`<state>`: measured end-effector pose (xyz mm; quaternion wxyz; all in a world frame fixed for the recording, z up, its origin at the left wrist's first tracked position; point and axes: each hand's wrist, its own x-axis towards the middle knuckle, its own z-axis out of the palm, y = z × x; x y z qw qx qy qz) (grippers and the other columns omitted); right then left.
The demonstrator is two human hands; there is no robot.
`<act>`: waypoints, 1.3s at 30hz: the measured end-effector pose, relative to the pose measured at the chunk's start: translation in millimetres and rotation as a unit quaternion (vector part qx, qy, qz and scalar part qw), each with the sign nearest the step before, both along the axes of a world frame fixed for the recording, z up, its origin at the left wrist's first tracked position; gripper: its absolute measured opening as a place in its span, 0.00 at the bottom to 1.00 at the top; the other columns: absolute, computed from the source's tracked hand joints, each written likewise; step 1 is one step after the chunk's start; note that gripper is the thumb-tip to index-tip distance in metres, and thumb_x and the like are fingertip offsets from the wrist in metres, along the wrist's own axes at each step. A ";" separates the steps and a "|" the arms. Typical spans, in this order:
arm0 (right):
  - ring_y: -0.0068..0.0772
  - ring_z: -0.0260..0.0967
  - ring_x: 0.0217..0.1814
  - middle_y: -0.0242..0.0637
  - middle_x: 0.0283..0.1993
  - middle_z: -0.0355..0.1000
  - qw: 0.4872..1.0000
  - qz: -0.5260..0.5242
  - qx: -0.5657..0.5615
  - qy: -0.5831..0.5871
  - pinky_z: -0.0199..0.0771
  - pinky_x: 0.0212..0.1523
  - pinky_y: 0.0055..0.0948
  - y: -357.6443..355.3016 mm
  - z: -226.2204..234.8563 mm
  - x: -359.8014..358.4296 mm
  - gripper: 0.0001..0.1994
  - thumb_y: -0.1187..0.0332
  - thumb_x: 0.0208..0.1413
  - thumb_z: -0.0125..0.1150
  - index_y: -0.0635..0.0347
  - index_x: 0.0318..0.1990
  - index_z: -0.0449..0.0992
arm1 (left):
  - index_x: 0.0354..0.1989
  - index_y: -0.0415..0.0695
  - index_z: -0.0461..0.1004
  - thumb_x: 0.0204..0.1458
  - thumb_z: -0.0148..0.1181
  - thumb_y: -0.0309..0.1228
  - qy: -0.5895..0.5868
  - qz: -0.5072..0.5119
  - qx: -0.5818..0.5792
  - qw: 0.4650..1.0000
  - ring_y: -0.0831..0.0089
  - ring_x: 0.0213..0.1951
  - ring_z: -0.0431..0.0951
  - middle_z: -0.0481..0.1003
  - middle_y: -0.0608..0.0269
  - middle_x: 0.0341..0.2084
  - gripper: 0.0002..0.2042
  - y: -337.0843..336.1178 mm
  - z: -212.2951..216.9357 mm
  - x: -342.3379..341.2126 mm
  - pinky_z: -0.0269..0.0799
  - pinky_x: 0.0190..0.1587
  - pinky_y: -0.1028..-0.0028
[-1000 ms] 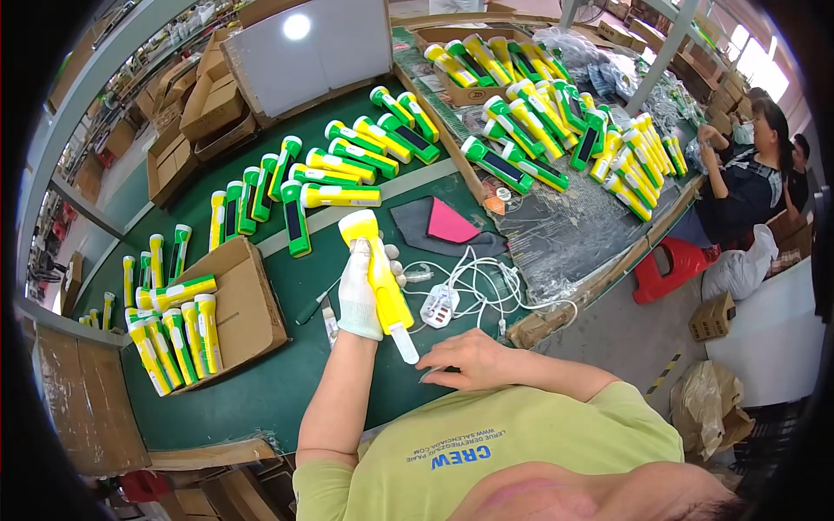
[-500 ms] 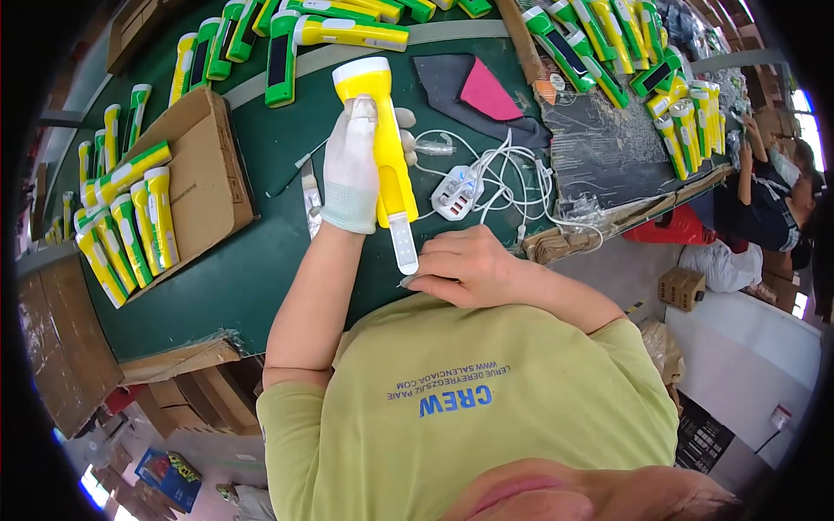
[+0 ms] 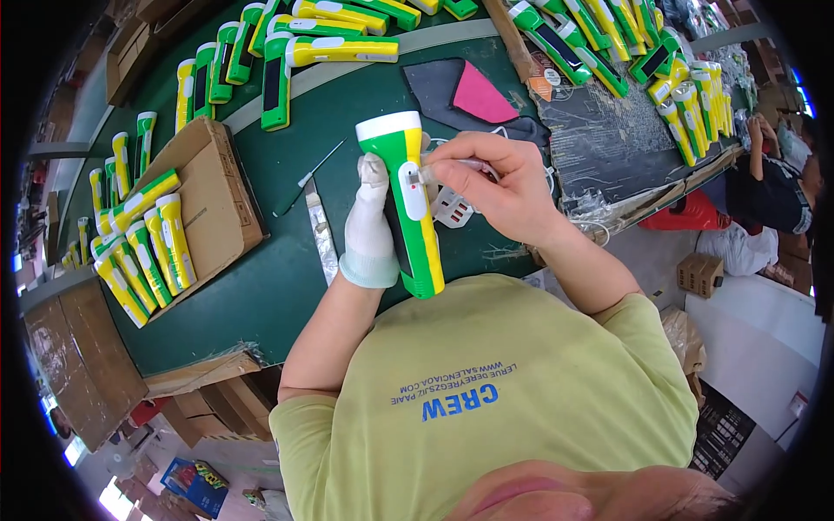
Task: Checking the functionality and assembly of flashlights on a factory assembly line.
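Note:
A green and yellow flashlight [image 3: 412, 200] with a white head stands nearly upright before my chest, its white switch panel facing up. My gloved left hand [image 3: 372, 213] is wrapped round its left side. My bare right hand [image 3: 499, 178] pinches a cable plug [image 3: 427, 176] against or close beside the switch panel; fingers partly hide the plug, and I cannot tell whether it sits in a socket. Behind that hand lies a white USB charging hub [image 3: 453, 208] with white cables, partly covered.
Many more flashlights [image 3: 343, 50] lie along the table's far side. A cardboard box [image 3: 228, 195] holding several stands at left. A screwdriver [image 3: 304, 182], a metallic strip [image 3: 321, 230] and a grey and pink cloth [image 3: 478, 95] lie on the green table [image 3: 217, 321]. Another person [image 3: 773, 187] is at far right.
The flashlight has been turned from its yellow side with the lamp strip to its switch panel, the strip now out of sight. My right hand has risen from the table edge with a cable plug.

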<state>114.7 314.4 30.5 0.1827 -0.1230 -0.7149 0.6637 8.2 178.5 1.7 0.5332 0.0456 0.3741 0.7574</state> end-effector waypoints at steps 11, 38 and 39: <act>0.38 0.69 0.23 0.36 0.24 0.70 0.919 -0.081 0.364 0.127 0.68 0.21 0.30 -8.1 4.3 -17.6 0.05 0.80 0.44 0.62 0.61 0.30 0.76 | 0.54 0.38 0.61 0.58 0.57 0.43 0.358 0.106 -0.045 0.927 0.76 0.37 0.74 0.72 0.61 0.39 0.24 -11.3 -3.6 3.4 0.71 0.40 0.75; 0.48 0.76 0.30 0.46 0.25 0.74 0.944 0.026 0.230 -0.234 0.75 0.34 0.40 -12.8 -18.1 7.1 0.26 0.53 0.35 0.71 0.64 0.39 0.75 | 0.61 0.40 0.60 0.57 0.56 0.31 0.037 0.049 0.016 0.998 0.72 0.46 0.72 0.70 0.60 0.45 0.23 19.4 13.6 -11.0 0.67 0.51 0.71; 0.50 0.76 0.31 0.47 0.25 0.74 0.939 0.051 0.236 -0.245 0.75 0.34 0.40 -9.6 -22.1 10.9 0.25 0.54 0.35 0.69 0.64 0.37 0.75 | 0.61 0.39 0.59 0.57 0.57 0.30 0.071 0.011 0.019 0.997 0.73 0.45 0.72 0.71 0.61 0.43 0.24 15.4 15.1 -11.0 0.68 0.50 0.72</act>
